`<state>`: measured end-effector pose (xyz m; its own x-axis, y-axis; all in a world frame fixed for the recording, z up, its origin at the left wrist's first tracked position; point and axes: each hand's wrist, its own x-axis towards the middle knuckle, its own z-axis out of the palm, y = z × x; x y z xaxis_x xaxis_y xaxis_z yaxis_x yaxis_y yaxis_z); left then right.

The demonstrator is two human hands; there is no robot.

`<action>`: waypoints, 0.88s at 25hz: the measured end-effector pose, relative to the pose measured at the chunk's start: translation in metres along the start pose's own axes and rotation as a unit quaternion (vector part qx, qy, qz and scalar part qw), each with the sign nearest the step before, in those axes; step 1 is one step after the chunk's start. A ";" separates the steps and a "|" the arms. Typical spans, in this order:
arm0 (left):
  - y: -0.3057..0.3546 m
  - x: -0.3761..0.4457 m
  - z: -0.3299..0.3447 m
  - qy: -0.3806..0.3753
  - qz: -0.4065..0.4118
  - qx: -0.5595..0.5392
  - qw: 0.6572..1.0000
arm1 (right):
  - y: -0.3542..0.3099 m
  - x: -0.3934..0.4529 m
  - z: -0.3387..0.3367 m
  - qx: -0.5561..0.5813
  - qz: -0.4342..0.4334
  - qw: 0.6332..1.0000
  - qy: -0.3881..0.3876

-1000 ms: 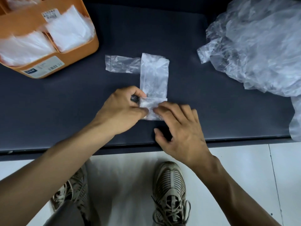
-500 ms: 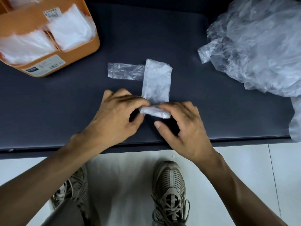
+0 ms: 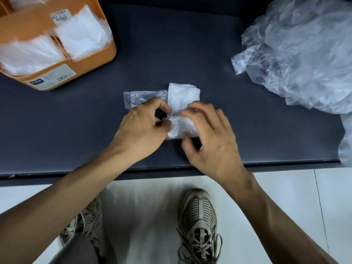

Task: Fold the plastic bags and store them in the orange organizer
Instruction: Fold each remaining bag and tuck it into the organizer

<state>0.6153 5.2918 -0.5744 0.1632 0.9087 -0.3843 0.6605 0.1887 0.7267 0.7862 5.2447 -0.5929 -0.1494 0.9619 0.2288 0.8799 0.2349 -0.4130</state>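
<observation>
Fingertips of left hand [image 3: 142, 128] curled in against thumb, pinching left edge of folded plastic bag [image 3: 182, 109] at its fold line. Fingers of right hand [image 3: 207, 138] curled over right side of same bag, thumb tucked under near edge, gripping rolled near portion. Motion blur on both hands; exact finger contact beyond this not readable.

Bag flat on dark table surface [image 3: 76, 119], roughly centre, near front edge. Far portion lying as narrow upright strip; thinner tail of same bag extending left from its far end, partly covered by left knuckles.

Far left: orange organizer [image 3: 106, 54] on table, well apart from hands, white label on near wall. Compartments holding folded white bags [image 3: 82, 33].

Far right: loose heap of unfolded clear plastic bags [image 3: 304, 54], spilling over right table edge, well apart from bag in hand.

Below table edge: pale tiled floor [image 3: 285, 197], two grey laced shoes [image 3: 198, 221], both forearms entering from near corners.
</observation>
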 end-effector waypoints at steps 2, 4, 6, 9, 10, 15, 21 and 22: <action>0.003 0.000 -0.002 0.003 -0.005 -0.004 1.000 | 0.003 -0.006 0.003 -0.036 -0.041 0.998 -0.036; 0.001 -0.002 -0.006 0.074 0.052 0.031 0.995 | 0.008 -0.010 0.005 -0.052 -0.034 0.997 -0.038; -0.013 -0.002 -0.015 0.182 0.112 0.117 0.970 | 0.011 -0.010 0.005 -0.050 -0.018 0.997 -0.054; -0.037 0.005 -0.032 0.218 0.048 0.202 0.954 | 0.009 -0.002 0.004 -0.076 -0.002 0.992 -0.103; -0.042 0.008 -0.034 0.211 0.029 0.204 0.955 | 0.008 0.003 0.003 -0.089 -0.001 0.989 -0.118; -0.039 0.016 -0.035 0.190 0.036 0.076 0.978 | 0.003 0.019 0.001 -0.119 0.003 0.975 -0.189; -0.022 0.008 -0.037 0.155 0.126 -0.087 0.976 | 0.001 0.019 0.002 -0.103 -0.025 0.975 -0.198; -0.018 0.006 -0.035 0.140 0.176 -0.080 0.971 | -0.001 0.018 0.003 -0.099 -0.033 0.975 -0.196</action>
<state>0.5783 5.3071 -0.5698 0.1382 0.9888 0.0569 0.4741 -0.1165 0.8727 0.7816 5.2627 -0.5911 -0.3348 0.9344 -0.1216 0.9268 0.3032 -0.2217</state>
